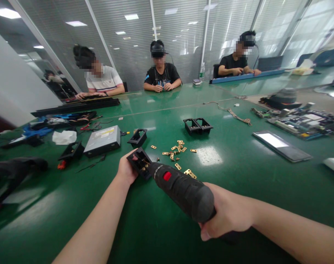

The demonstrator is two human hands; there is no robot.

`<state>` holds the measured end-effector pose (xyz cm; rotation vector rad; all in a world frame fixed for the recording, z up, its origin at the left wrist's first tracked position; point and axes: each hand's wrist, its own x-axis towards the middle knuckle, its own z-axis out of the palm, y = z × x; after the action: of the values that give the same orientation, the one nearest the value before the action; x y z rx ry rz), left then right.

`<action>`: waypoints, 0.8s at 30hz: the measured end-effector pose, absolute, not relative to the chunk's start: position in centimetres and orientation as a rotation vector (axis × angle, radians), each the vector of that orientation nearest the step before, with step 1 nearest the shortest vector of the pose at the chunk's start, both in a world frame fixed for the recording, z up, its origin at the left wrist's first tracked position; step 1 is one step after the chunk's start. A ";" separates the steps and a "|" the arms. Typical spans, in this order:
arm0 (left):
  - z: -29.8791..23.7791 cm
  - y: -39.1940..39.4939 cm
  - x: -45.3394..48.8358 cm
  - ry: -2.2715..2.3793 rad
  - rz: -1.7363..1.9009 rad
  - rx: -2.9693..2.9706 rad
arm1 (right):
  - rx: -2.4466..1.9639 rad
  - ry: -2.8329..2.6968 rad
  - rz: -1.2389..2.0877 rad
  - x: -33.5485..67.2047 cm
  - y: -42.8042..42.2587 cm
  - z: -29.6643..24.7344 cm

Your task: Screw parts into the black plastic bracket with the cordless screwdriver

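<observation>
My left hand (127,170) is closed around a black plastic frame (136,158) and holds it tilted above the green table. Brass-coloured parts show inside the frame. In my right hand (227,212) is a black cordless screwdriver (180,187) with a red switch, its handle mostly hidden by my fingers. The nose of the screwdriver points into the frame, where the tip meets the brass parts; exact contact is hard to make out. Just beyond lie several small brass plates (178,166) with holes, and a few loose screws (158,159).
Black frames (197,126) stand farther back, and another frame (138,138) is nearer my left hand. A metal disc drive (103,141) lies left. A phone-like slab (281,146) and circuit boards (307,119) are on the right. Three people sit across the green table (161,227).
</observation>
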<state>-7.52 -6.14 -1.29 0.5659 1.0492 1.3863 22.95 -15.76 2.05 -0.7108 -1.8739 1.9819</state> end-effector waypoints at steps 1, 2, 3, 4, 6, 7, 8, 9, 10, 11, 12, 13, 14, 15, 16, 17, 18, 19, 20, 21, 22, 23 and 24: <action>-1.3 -6.2 -7.5 1.048 1.390 0.569 | -0.708 -1.865 1.998 23.0 -15.7 1.9; -1.2 -6.2 -7.5 1.048 1.392 0.570 | -0.712 -1.856 2.008 23.0 -15.7 1.8; -1.2 -6.2 -7.4 1.048 1.391 0.571 | -0.718 -1.845 2.016 23.0 -15.7 1.7; -1.1 -6.2 -7.4 1.049 1.388 0.571 | -0.725 -1.836 2.021 23.0 -15.6 1.6; -1.1 -6.2 -7.4 1.048 1.384 0.578 | -0.730 -1.824 2.022 23.0 -15.6 1.4; -1.1 -6.2 -7.4 1.047 1.384 0.584 | -0.727 -1.821 2.017 23.0 -15.6 1.4; -1.1 -6.2 -7.4 1.045 1.384 0.591 | -0.724 -1.821 2.010 23.0 -15.6 1.4; -1.1 -6.2 -7.4 1.042 1.385 0.598 | -0.721 -1.825 2.004 23.0 -15.6 1.4; -1.1 -6.2 -7.5 1.040 1.387 0.605 | -0.719 -1.828 2.000 23.0 -15.6 1.4; -1.2 -6.2 -7.5 1.039 1.388 0.609 | -0.716 -1.827 2.002 23.0 -15.6 1.4; -1.2 -6.2 -7.5 1.038 1.386 0.612 | -0.713 -1.826 2.007 22.9 -15.6 1.5; -1.3 -6.2 -7.6 1.036 1.386 0.613 | -0.710 -1.822 2.010 22.9 -15.6 1.5; -1.3 -6.2 -7.6 1.031 1.385 0.613 | -0.707 -1.817 2.015 22.9 -15.6 1.6; -1.3 -6.1 -7.7 1.024 1.382 0.613 | -0.707 -1.808 2.023 22.9 -15.6 1.6; -1.4 -6.1 -7.7 1.020 1.379 0.611 | -0.712 -1.801 2.034 22.9 -15.6 1.6; -1.4 -6.1 -7.7 1.018 1.380 0.607 | -0.718 -1.794 2.046 22.9 -15.6 1.7; -1.4 -6.1 -7.7 1.020 1.384 0.601 | -0.726 -1.785 2.061 22.9 -15.6 1.7; -1.5 -6.1 -7.7 1.026 1.390 0.592 | -0.730 -1.776 2.073 23.0 -15.6 1.7; -1.5 -6.1 -7.7 1.033 1.395 0.584 | -0.730 -1.773 2.082 23.0 -15.5 1.6; -1.5 -6.1 -7.7 1.038 1.400 0.578 | -0.724 -1.776 2.087 23.1 -15.5 1.6; -1.5 -6.1 -7.7 1.040 1.401 0.575 | -0.716 -1.783 2.089 23.1 -15.4 1.5; -1.5 -6.1 -7.7 1.041 1.397 0.574 | -0.709 -1.788 2.091 23.2 -15.4 1.5; -1.5 -6.0 -7.7 1.042 1.392 0.574 | -0.703 -1.791 2.094 23.2 -15.3 1.4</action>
<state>-7.71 -6.02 -1.52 0.5737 1.0418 1.3917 23.20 -15.30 1.37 -0.7032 -1.7913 2.0938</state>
